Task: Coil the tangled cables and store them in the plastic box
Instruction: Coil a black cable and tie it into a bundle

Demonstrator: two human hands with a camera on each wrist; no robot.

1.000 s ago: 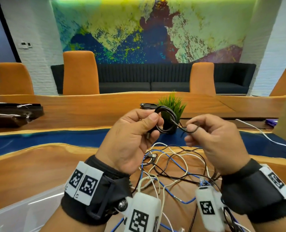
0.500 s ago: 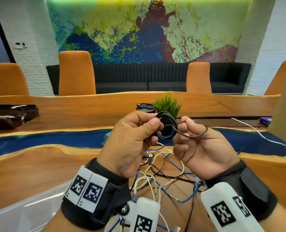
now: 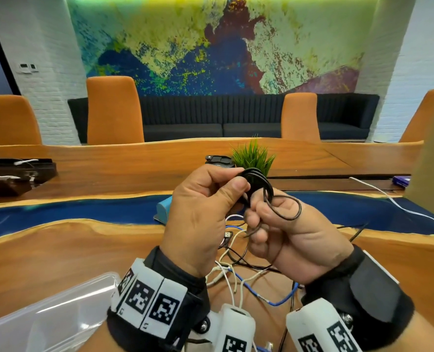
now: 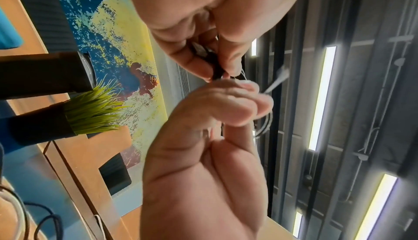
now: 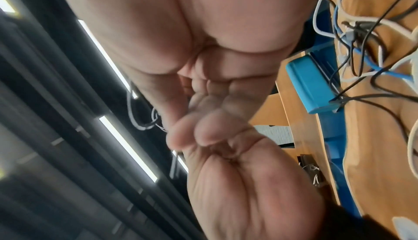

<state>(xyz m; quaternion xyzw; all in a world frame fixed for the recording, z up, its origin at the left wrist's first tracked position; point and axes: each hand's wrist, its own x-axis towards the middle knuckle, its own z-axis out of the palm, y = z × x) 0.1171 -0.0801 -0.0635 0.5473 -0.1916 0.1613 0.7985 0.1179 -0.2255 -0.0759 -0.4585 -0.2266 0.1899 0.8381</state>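
Observation:
A thin black cable (image 3: 261, 181) is wound into small loops held up above the table. My left hand (image 3: 211, 207) pinches the coil between thumb and fingers. My right hand (image 3: 282, 224) sits close against it, palm up, fingers curled round a loose loop of the same cable (image 3: 287, 207). Its tail runs down across the right palm toward the table. Below the hands lies a tangle of white, blue and black cables (image 3: 241, 265). A clear plastic box (image 3: 45, 316) is at the lower left. In the left wrist view the left fingertips (image 4: 226, 65) pinch the dark coil.
A small potted grass plant (image 3: 252, 158) and a dark round object (image 3: 218, 160) stand behind the hands. A blue block (image 3: 164, 207) lies on the blue strip of the wooden table (image 3: 71, 255). A white cable (image 3: 394, 201) trails at the right. Dark trays (image 3: 10, 174) sit far left.
My right hand turned palm up and closed in against the left hand, bringing another loop of black cable to the coil. The view tilted down, showing more of the plastic box.

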